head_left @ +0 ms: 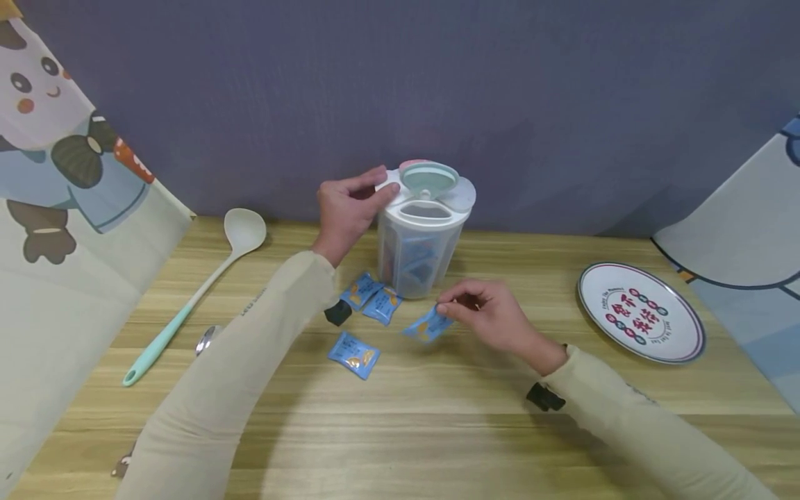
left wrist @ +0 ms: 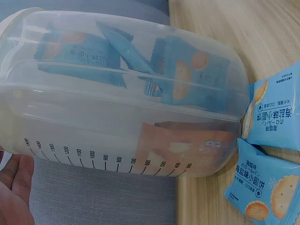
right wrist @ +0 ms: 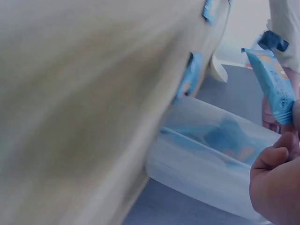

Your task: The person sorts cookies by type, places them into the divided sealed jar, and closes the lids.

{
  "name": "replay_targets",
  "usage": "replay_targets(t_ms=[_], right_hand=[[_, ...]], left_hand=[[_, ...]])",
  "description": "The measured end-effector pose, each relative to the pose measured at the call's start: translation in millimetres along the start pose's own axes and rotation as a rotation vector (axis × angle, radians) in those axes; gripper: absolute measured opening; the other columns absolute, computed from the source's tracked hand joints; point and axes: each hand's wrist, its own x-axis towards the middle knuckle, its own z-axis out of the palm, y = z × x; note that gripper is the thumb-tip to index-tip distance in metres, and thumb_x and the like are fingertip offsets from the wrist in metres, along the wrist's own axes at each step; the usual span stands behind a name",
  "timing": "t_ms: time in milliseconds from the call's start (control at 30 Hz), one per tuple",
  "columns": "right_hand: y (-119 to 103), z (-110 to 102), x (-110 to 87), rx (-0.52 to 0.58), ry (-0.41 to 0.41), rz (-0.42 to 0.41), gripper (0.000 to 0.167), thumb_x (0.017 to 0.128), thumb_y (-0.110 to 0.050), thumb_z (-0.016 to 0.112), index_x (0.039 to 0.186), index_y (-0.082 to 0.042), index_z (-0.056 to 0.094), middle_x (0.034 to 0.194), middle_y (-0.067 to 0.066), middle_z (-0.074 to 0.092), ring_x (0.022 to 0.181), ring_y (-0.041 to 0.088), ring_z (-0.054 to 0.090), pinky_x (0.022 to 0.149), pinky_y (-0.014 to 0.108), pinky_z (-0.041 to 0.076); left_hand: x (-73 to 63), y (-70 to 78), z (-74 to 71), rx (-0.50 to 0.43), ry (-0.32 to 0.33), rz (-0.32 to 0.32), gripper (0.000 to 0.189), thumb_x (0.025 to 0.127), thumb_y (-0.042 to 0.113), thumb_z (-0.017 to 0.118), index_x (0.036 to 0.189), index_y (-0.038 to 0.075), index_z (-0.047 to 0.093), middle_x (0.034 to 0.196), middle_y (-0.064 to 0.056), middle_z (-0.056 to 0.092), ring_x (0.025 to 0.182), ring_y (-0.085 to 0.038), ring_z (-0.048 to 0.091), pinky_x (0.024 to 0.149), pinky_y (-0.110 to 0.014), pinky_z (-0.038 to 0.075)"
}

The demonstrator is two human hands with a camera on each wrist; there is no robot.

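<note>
A clear divided storage container [left wrist: 108,117] with a white lid [head_left: 462,196] stands upright by the wall. Its mint flap [head_left: 430,178] is raised behind an oval opening; a pink flap shows beyond. My left hand [head_left: 345,212] grips the lid's left edge, thumb on top. In front of the container, above the table, my right hand [head_left: 494,316] pinches a blue biscuit packet [head_left: 428,325] by one end. Several blue packets [left wrist: 197,72] sit in one compartment, an orange packet [left wrist: 185,149] in another. Near its base lie two blue packets [head_left: 382,304], with another packet [head_left: 354,355] closer to me.
On the left lies a ladle [head_left: 244,232] with a mint handle. A shiny metal object [head_left: 206,339] is partly covered by my left sleeve. To the right is a white plate [head_left: 681,340] with printed lettering. A dark wall [head_left: 562,125] rises behind the wooden table [head_left: 400,437].
</note>
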Motion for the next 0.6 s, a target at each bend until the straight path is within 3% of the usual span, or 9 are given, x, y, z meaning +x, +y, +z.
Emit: replay_targets(t_ms=[233,600], right_hand=[[-9.6,-12.3,16.1,0.024,0.066,-0.049,0.016,0.077,0.015,0.07,0.085,0.001,0.07,0.073,0.006,0.062,0.052,0.01,0.044,0.042,0.021,0.036],[-26.8,-33.4,45.7,0.082,0.185,-0.206,0.005,0.079,0.012,0.07,0.082,0.009,0.067,0.072,0.01,0.064,0.05,0.009,0.044,0.042,0.02,0.033]], left_hand=[[0.2,-1.0,-0.4,-0.004,0.002,-0.004,0.027,0.074,0.003,0.079,0.094,-0.012,0.069,0.103,-0.018,0.067,0.097,-0.019,0.066,0.082,-0.029,0.053],[-0.4,0.9,-0.2,-0.005,-0.002,-0.011,0.027,0.074,0.002,0.079,0.094,-0.012,0.068,0.104,-0.019,0.066,0.097,-0.02,0.066,0.082,-0.029,0.053]])
